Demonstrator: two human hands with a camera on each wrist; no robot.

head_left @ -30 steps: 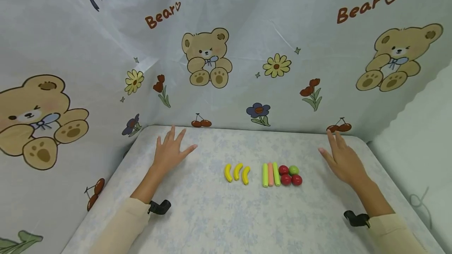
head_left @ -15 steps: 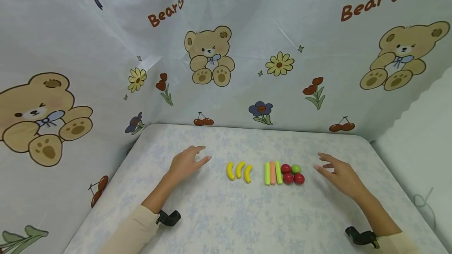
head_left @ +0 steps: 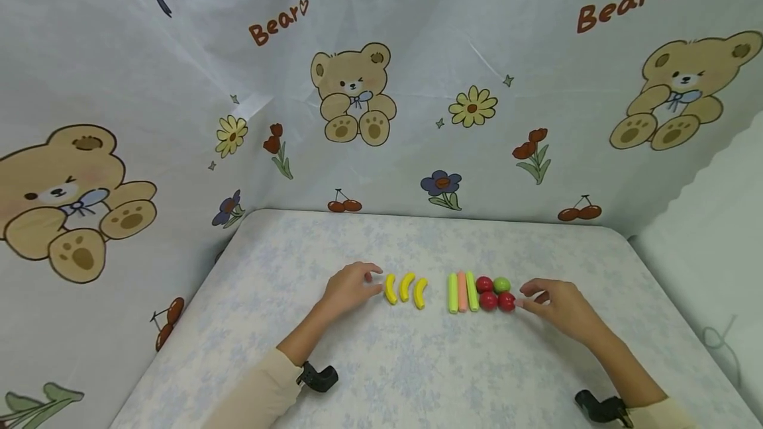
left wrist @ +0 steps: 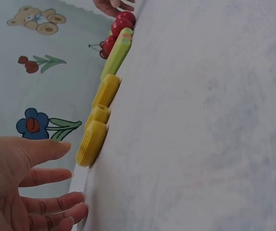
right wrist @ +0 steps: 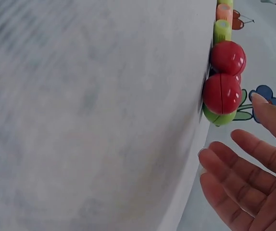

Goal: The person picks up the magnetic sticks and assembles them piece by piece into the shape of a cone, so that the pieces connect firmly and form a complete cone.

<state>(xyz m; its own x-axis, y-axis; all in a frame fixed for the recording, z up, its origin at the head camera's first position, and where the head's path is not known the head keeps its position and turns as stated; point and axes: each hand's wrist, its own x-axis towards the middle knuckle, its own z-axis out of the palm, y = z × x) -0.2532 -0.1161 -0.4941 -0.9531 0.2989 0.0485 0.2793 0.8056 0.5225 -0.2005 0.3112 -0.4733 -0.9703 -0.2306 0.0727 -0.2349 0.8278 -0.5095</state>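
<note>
Three small yellow toy bananas lie side by side on the table. My left hand is just left of the outermost banana, its thumb and fingers parted and holding nothing. Right of the bananas come two light green sticks with a salmon-pink stick between them. Three red balls and a green ball sit against the sticks in a small block. Close to the right side of the balls is my right hand, thumb and fingers apart around air. Whether its thumb touches the nearest red ball I cannot tell.
The pale patterned table ends at a cloth backdrop printed with bears and flowers. A white surface borders it on the right. Each wrist wears a black camera.
Both hands have come inward and down from the table's outer sides, the left to the bananas, the right to the balls. Their spread fingers have bent slightly. The toys lie as before.
</note>
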